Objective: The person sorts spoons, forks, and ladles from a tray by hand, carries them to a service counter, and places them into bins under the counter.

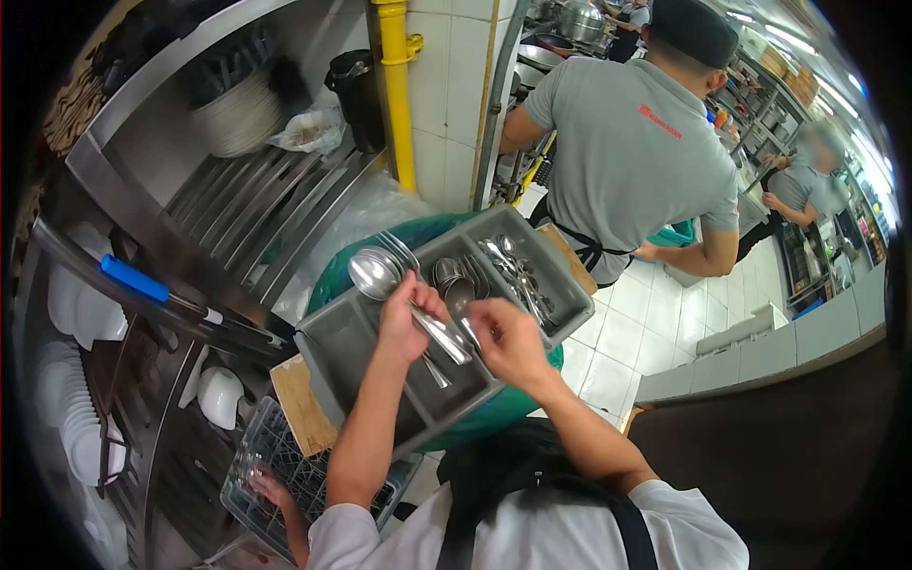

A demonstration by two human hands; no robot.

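Note:
Over a grey divided cutlery bin (337, 347), my left hand (410, 318) is wrapped round a bunch of spoons and forks (376, 273), bowls and tines pointing up and away. My right hand (508, 344) has curled fingers at the handle of a large spoon (460, 296) in the middle compartment. More spoons (446, 270) lie beside it. The right compartment holds many small spoons and other cutlery (518, 275). A few handles show below my left hand in the bin. Green plastic (356, 256) surrounds the bin.
A metal rack (256, 204) with stacked plates (237, 123) stands left. Below are white dishes (85, 408) and a glass rack (271, 446), where another person's hand (271, 486) reaches in. A co-worker in grey (636, 152) stands just beyond the bin; another person (803, 185) is farther right.

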